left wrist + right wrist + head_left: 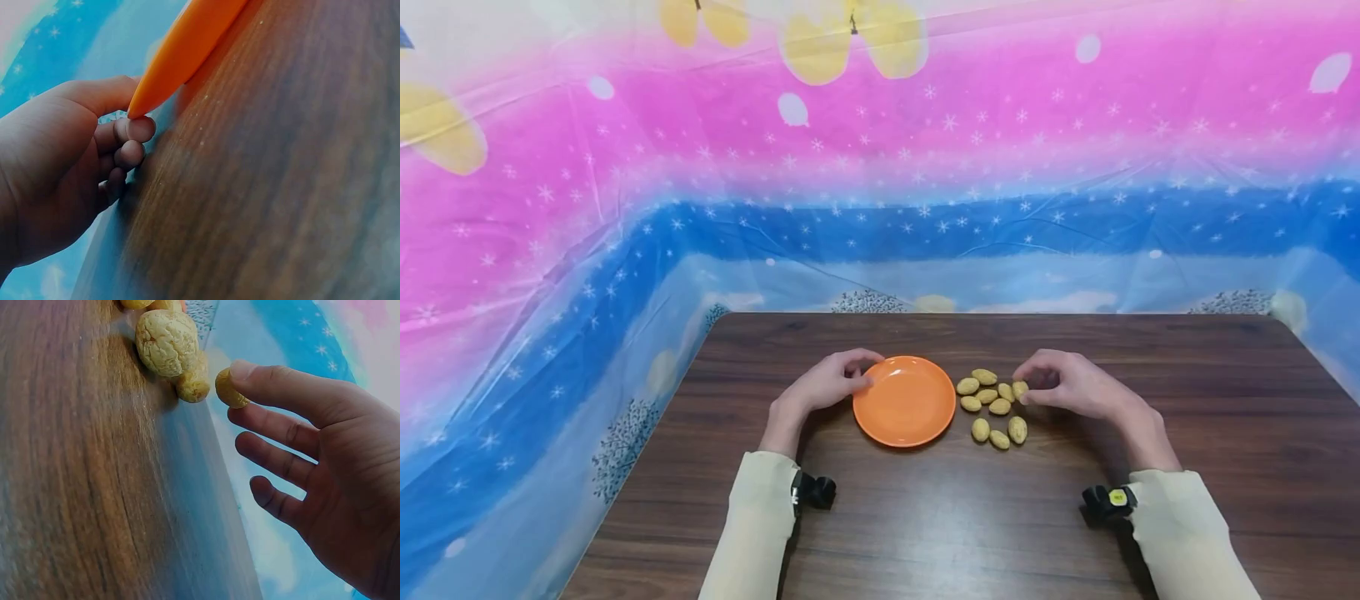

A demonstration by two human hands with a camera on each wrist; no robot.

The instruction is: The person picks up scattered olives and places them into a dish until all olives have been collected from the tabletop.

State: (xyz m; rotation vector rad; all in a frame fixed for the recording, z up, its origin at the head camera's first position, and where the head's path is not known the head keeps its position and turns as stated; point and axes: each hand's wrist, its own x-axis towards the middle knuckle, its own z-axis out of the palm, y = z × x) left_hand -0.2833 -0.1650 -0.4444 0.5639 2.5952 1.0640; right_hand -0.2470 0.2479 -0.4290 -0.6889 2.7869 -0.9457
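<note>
An orange plate (904, 402) lies on the table, and my left hand (833, 379) pinches its left rim. In the left wrist view, the thumb (106, 94) is above the plate's edge (181, 56) and the fingertips are below it. To the right of the plate, several small, oval, wrinkled yellow-brown pieces (987, 397) are grouped together; their exact kind is unclear. My right hand (1075, 383), at the right side of the group, pinches one wrinkled yellow piece (229, 389) between thumb and index finger. Its other fingers are spread apart.
Both hands work over a dark wood-grain table (925, 525). A pink and blue patterned cloth (880, 167) hangs behind it and along the left side. Each wrist wears a small black camera (816, 490) over a pale sleeve (748, 517).
</note>
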